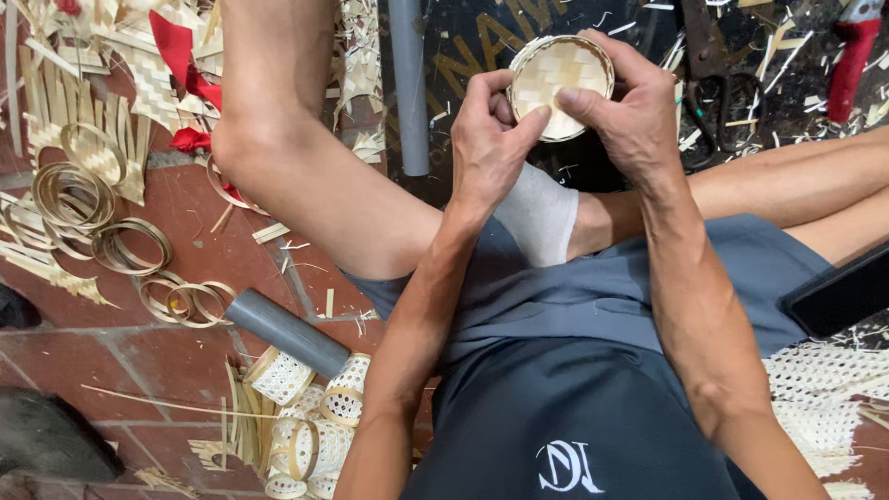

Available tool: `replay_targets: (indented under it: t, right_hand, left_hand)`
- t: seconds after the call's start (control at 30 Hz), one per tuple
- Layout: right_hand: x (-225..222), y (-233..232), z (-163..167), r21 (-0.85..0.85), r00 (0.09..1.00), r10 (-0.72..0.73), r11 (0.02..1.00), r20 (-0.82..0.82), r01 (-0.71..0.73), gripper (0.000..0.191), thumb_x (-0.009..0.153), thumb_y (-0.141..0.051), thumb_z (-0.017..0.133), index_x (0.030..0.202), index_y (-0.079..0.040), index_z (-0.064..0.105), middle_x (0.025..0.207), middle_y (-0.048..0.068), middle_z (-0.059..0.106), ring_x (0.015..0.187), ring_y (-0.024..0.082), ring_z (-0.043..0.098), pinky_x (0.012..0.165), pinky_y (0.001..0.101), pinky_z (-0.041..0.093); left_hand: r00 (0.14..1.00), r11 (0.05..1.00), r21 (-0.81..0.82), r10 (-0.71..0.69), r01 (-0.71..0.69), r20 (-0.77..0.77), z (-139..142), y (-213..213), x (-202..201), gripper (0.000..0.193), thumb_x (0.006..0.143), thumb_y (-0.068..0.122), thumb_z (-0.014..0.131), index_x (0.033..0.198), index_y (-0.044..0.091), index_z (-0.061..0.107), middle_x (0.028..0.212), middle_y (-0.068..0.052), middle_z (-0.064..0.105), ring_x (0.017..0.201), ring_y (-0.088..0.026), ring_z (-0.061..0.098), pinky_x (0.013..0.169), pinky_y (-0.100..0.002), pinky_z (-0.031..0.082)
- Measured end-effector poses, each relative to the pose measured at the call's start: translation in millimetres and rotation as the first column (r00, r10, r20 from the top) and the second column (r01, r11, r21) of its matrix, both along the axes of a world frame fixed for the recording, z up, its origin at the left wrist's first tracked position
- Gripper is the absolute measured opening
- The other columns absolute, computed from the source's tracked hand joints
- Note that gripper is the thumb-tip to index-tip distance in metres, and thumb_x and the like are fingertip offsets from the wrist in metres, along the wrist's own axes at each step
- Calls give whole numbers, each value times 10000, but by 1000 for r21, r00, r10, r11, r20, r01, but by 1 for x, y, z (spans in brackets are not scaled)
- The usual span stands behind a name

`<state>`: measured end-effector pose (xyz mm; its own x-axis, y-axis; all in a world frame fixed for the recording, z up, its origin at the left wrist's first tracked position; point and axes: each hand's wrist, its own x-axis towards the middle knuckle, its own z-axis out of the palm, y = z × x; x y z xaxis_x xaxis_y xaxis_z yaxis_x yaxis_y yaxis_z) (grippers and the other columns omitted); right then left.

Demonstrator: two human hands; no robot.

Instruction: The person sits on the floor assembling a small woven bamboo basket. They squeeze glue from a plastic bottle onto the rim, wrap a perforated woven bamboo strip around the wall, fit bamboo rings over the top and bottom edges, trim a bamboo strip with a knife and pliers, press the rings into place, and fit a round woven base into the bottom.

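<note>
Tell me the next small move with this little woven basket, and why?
Probably turn the small woven basket a little between both hands and press the next stretch of rim. The left hand and right hand grip it from either side, thumbs meeting on its near edge, so only that part is being worked.

Thin coiled bamboo strip rings (93, 213) lie on the red tiled floor (167, 356) near its left edge. A short grey plastic pipe (287, 331) rests just beside a cluster of small woven bamboo baskets (310, 417) toward the bottom edge. Dark metal shears (708, 69) lie near the top edge, with red-handled cutters (854, 56) in the top right corner.
</note>
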<state>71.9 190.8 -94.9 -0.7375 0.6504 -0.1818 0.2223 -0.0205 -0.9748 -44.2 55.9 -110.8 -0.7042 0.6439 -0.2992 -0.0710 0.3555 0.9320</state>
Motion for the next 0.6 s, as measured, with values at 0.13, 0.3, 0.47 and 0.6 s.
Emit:
replay_targets:
  t: [0.13, 0.3, 0.47, 0.6]
  right_hand:
    - [-4, -1, -4, 37, 999, -48, 998, -11, 48, 538, 974, -162, 837, 1419, 54, 625, 1288, 99, 738, 1158, 137, 694, 1032, 287, 575]
    - [-8, -3, 0, 91, 997, -79, 993, -9, 79, 473, 967, -147, 850, 1352, 54, 662, 1199, 101, 758, 1073, 132, 709, 958, 285, 590]
    - [-7, -3, 2, 173, 996, -84, 982, 39, 76, 421, 952, -150, 847, 1298, 34, 694, 1151, 94, 770, 1031, 122, 715, 918, 277, 590]
    - [-5, -4, -8, 146, 995, -97, 985, 34, 91, 398, 942, -164, 839, 1264, 27, 705, 1126, 86, 772, 1008, 118, 721, 899, 271, 595]
  left_hand:
    - [999, 1000, -15, -9, 8, -53, -4, 2, 0, 527, 816, 185, 832, 1235, -23, 588, 798, 12, 571, 700, -71, 559, 629, -245, 526]
    - [999, 993, 117, -22, 17, 41, -7, 4, 3, 602, 797, 164, 843, 1262, -25, 509, 866, -21, 568, 756, -90, 556, 651, -254, 517]
    - [988, 999, -39, -15, 9, -153, 0, 8, 5, 587, 787, 176, 855, 1215, -18, 504, 858, -50, 615, 750, -108, 620, 647, -246, 542]
    - [993, 998, -42, 50, -46, 103, 8, 14, 4, 542, 785, 184, 813, 1159, -14, 473, 828, -63, 667, 650, -109, 664, 513, -262, 566]
